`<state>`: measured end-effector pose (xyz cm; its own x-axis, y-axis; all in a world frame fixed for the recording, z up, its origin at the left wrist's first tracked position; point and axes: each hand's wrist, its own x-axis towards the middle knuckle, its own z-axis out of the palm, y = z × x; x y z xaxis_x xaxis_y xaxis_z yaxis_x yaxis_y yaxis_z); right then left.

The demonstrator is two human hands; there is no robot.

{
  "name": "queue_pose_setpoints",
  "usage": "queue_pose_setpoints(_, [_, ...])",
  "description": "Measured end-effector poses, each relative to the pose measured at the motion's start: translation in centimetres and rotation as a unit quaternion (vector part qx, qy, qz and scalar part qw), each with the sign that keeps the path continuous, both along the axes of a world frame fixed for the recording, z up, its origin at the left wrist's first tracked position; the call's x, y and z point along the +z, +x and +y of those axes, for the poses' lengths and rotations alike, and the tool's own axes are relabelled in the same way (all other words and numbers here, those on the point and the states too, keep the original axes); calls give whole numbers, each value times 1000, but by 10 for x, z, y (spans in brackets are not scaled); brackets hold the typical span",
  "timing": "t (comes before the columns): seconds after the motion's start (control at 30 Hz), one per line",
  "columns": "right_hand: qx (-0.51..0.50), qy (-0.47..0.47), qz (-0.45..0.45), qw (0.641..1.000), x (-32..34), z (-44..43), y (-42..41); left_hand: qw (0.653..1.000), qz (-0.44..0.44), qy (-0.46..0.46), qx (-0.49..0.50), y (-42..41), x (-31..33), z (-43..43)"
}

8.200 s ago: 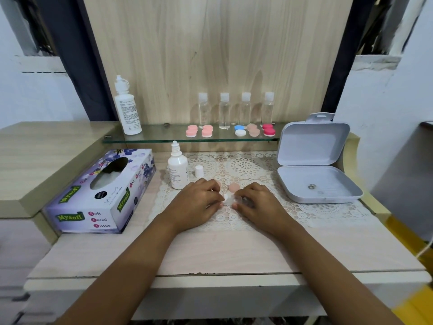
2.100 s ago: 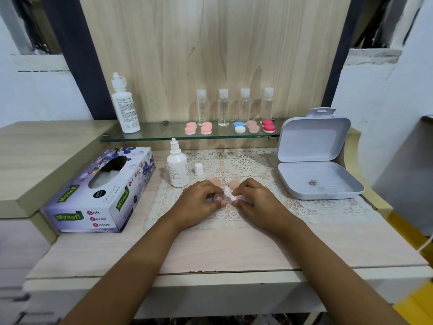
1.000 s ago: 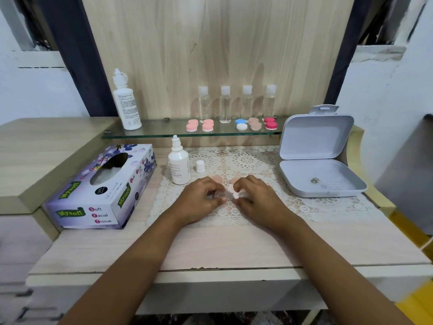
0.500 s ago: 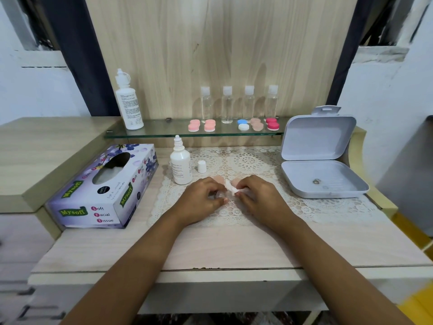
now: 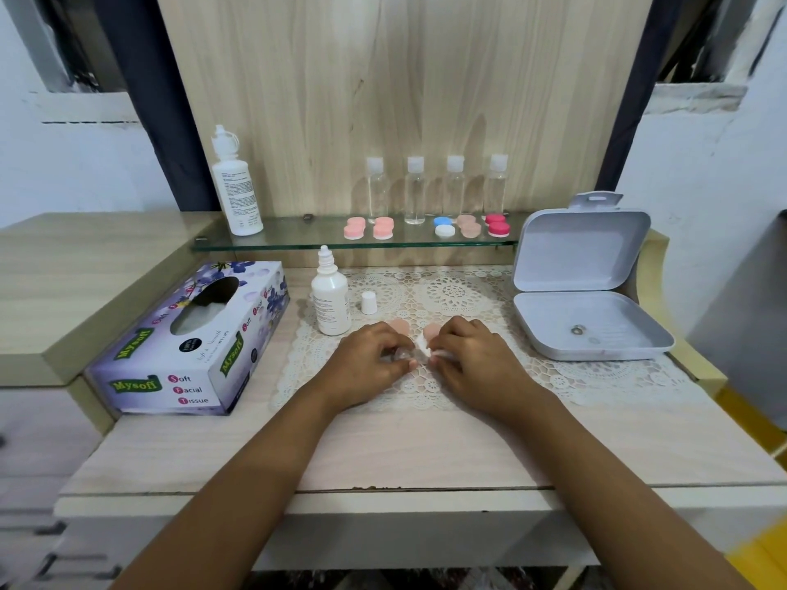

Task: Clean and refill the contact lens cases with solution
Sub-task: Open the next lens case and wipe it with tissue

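Left hand (image 5: 369,364) pinches clear case (image 5: 400,355), right hand (image 5: 473,360) pinches tissue (image 5: 424,345) just beside it, right of bottle (image 5: 330,300); case axis hidden by fingers.

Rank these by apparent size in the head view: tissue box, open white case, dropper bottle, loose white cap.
1. tissue box and open white case: look about alike, so not ranked
2. dropper bottle
3. loose white cap, smallest

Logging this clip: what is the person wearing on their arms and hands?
Nothing visible: the left hand and right hand are ungloved, with no rings, watch or bracelet seen. The left forearm and right forearm are bare to the frame edge; no sleeves show.
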<state>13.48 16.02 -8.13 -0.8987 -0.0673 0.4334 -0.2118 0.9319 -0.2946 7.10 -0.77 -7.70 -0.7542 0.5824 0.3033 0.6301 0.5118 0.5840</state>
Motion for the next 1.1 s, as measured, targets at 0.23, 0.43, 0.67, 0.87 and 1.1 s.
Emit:
queue_pose_setpoints(0.23, [-7,-4,-23,1000,-4,1,-3,1000,0,2,-4,-1,-1,0])
queue_pose_setpoints(0.43, [-4,-144,-46,988,-1,0,1,1000,8,-1,-4,-1,-2,-1])
queue_pose_setpoints(0.67, [8,-345,-31,938,11,-1,4,1000,-24,20,-2,1,0,-2])
queue_pose_setpoints(0.87, [48,-422,-50,904,12,-8,8,988,-88,127,-9,9,7,-1])
queue_pose_setpoints(1.1, [12,-445,-15,895,13,-7,4,978,-102,177,-34,12,8,-1])
